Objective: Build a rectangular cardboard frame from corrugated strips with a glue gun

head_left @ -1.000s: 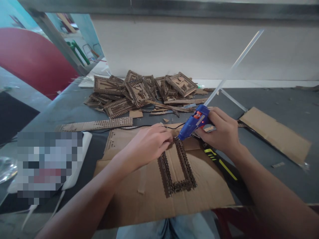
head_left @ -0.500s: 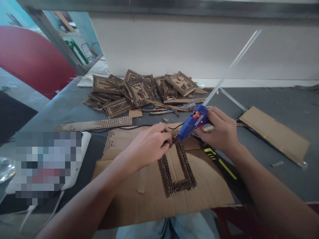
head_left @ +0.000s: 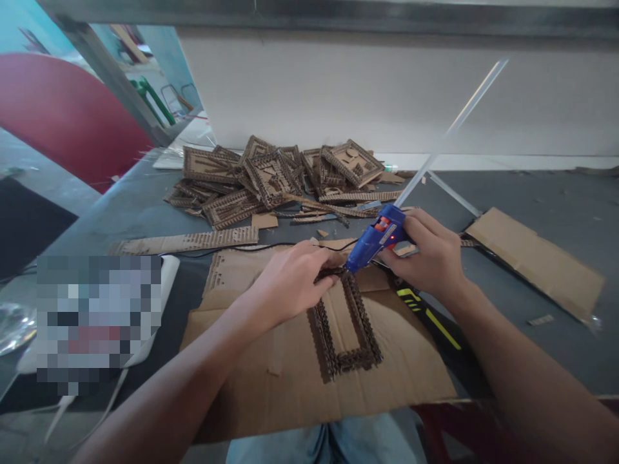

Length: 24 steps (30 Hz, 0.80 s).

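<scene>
My right hand (head_left: 430, 254) grips a blue hot glue gun (head_left: 374, 240), its small red light lit. A long clear glue stick (head_left: 452, 132) slants up out of its back. The nozzle meets the far right corner of a small rectangular cardboard frame (head_left: 363, 325) with corrugated raised edges. My left hand (head_left: 302, 274) is closed at the far left corner of that frame, thumb and fingers pinching its edge close to the nozzle. The frame lies on a large flat cardboard sheet (head_left: 271, 399) in front of me.
Several similar cardboard frames (head_left: 275, 180) are heaped at the back. A corrugated strip (head_left: 188, 241) and black cord lie left of centre. A black-and-yellow tool (head_left: 435, 322) rests right of the sheet; farther right is a cardboard piece (head_left: 536, 254). A white device (head_left: 167, 283), partly blurred, sits left.
The fingers of my left hand have shifted slightly, the thumb now stretched farther toward the nozzle along the frame's edge. The glue gun stays at nearly the same corner.
</scene>
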Motion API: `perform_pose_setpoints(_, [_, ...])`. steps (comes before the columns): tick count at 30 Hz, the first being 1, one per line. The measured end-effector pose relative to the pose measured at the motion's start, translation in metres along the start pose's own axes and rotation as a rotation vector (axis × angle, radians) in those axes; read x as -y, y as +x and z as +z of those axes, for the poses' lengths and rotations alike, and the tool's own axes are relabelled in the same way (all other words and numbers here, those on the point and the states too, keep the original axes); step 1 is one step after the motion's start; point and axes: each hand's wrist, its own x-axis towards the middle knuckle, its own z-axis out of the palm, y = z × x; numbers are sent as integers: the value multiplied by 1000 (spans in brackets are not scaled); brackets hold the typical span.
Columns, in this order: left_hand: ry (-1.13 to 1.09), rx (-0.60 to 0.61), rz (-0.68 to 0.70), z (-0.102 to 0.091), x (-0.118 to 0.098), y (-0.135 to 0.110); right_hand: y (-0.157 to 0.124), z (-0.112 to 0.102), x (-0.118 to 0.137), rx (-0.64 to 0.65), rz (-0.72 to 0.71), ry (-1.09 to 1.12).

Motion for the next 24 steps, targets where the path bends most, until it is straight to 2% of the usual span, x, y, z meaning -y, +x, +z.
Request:
perform_pose_setpoints(7, [-46, 32, 2, -6, 7, -3, -3, 3, -1, -12, 38, -48])
perform_pose_setpoints(11, [-156, 45, -15, -12, 14, -3, -5, 7, 2, 46, 1, -29])
perform_pose_setpoints(15, [-248, 114, -66, -17, 17, -1, -5, 8, 6, 75, -41, -25])
perform_pose_setpoints(24, [-114, 154, -50, -19, 10, -1, -7, 9, 7, 97, -52, -41])
